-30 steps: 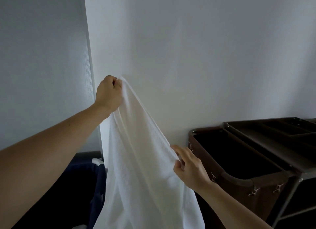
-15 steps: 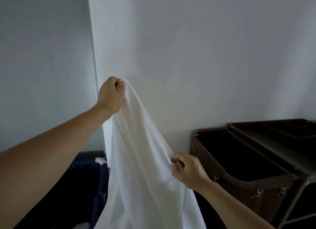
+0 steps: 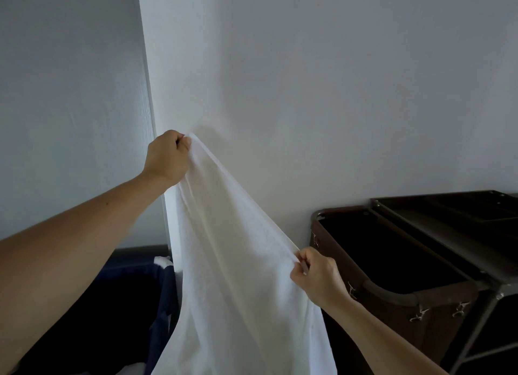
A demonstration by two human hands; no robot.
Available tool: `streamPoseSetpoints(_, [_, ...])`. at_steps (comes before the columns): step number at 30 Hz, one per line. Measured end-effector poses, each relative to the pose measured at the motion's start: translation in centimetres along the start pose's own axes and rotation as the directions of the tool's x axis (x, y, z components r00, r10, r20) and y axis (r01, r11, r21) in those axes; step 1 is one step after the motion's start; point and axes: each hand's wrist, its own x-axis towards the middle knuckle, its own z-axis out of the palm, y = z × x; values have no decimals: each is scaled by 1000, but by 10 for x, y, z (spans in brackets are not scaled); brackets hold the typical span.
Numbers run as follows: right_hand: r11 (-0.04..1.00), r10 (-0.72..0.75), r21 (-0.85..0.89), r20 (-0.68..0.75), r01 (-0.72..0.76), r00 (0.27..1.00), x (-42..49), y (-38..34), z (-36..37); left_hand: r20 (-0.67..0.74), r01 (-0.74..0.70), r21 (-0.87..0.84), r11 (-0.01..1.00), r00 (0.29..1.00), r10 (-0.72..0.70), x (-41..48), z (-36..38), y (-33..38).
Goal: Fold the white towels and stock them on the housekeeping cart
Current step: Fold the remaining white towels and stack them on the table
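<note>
Left hand (image 3: 167,159) grips the white towel (image 3: 238,276) at its raised top corner; right hand (image 3: 315,276) pinches its right edge lower down, beside the brown cart (image 3: 414,299). The towel hangs before the wall.

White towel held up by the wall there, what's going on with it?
A person is holding a large white cloth towel up in front of a pale wall, apparently opening it out to fold. The left-hand grip pinches its top high up. The right-hand grip pinches an edge lower and to the right, so the rest hangs down. The dark brown housekeeping cart stands to the right, and a dark blue fabric bin sits at lower left.
</note>
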Motion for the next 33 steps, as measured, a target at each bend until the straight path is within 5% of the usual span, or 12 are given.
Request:
streamPoseSetpoints(5, [1000, -18, 2, -33, 18, 999, -4, 5, -3, 20, -32, 86, 996, 999, 30, 1, 1, -18])
streamPoseSetpoints(12, [979, 187, 61, 106, -194, 977, 12, 3, -20, 12, -109, 37, 993, 994, 109, -5, 1, -37])
streamPoseSetpoints(17, [994, 67, 95, -103, -57, 992, 35, -45, -37, 390, -338, 450, 826, 907, 158, -24, 8, -46])
streamPoseSetpoints(22, [989, -145, 8, 160, 146, 976, 40, -96, -20, 622, -163, 94, 982, 780, 70, -71, 43, -7])
streamPoseSetpoints(26, [984, -177, 32, 245, 175, 953, 41, -110, -15, 845, -47, -124, 991, 519, 130, -96, 46, 3])
streamPoseSetpoints(28, [984, -179, 50, 259, 172, 949, 41, -111, -15, 879, -40, -164, 986, 448, 165, -98, 41, 2])
streamPoseSetpoints(33, [979, -138, 171, 167, 109, 976, 35, -104, -9, 843, -120, -102, 988, 517, 150, -97, 41, -4])
